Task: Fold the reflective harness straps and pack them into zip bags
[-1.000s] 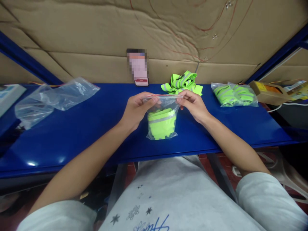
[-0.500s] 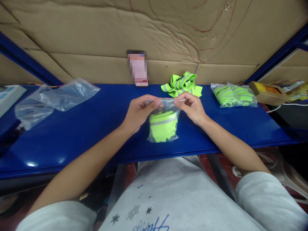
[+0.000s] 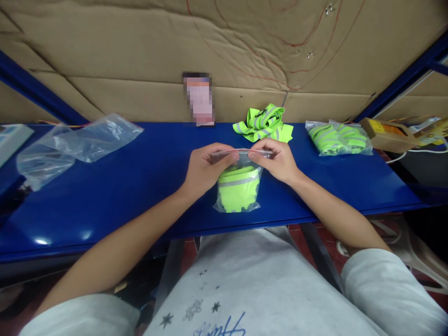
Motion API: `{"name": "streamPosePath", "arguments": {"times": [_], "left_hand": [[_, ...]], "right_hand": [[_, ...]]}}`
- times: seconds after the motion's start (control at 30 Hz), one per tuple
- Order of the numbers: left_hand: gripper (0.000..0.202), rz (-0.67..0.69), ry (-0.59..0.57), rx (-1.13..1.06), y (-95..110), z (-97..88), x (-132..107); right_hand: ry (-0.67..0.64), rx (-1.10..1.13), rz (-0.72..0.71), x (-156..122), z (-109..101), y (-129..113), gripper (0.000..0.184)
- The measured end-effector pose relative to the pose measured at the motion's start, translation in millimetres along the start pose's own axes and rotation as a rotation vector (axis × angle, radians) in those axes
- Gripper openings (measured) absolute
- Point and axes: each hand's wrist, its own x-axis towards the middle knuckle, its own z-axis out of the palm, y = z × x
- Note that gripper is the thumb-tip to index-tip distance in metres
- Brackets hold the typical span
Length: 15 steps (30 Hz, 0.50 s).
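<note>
A clear zip bag (image 3: 221,205) stands near the front edge of the blue table, its red-striped top edge pinched in both hands. Inside it lies a folded neon-yellow strap (image 3: 238,192) with a grey reflective stripe. My left hand (image 3: 206,169) grips the left part of the bag's top between thumb and fingers. My right hand (image 3: 276,161) pinches the same edge further right, with a short gap between the thumbs. Just behind the right hand is a loose heap of neon-yellow reflective straps (image 3: 266,122).
Two filled bags (image 3: 338,138) lie at the right, beside a small cardboard box (image 3: 388,135). Clear plastic bags (image 3: 101,137) are spread on the left of the blue table (image 3: 140,186). A phone (image 3: 200,100) leans against the cardboard backing (image 3: 140,60).
Both hands have come slightly down toward me with the bag's top edge. The thumbs are a little closer together, and the bag has shifted slightly nearer the table edge.
</note>
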Motion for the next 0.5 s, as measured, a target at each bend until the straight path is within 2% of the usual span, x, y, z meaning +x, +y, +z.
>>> {"name": "streamPosePath", "arguments": {"times": [0.23, 0.5], "left_hand": [[0.024, 0.038, 0.002, 0.111, 3.6, 0.5, -3.9], [0.026, 0.018, -0.054, 0.147, 2.4, 0.3, -3.1]], "right_hand": [[-0.084, -0.074, 0.006, -2.4, -0.3, -9.5, 0.023], [-0.085, -0.085, -0.053, -5.2, 3.4, -5.4, 0.019]]}}
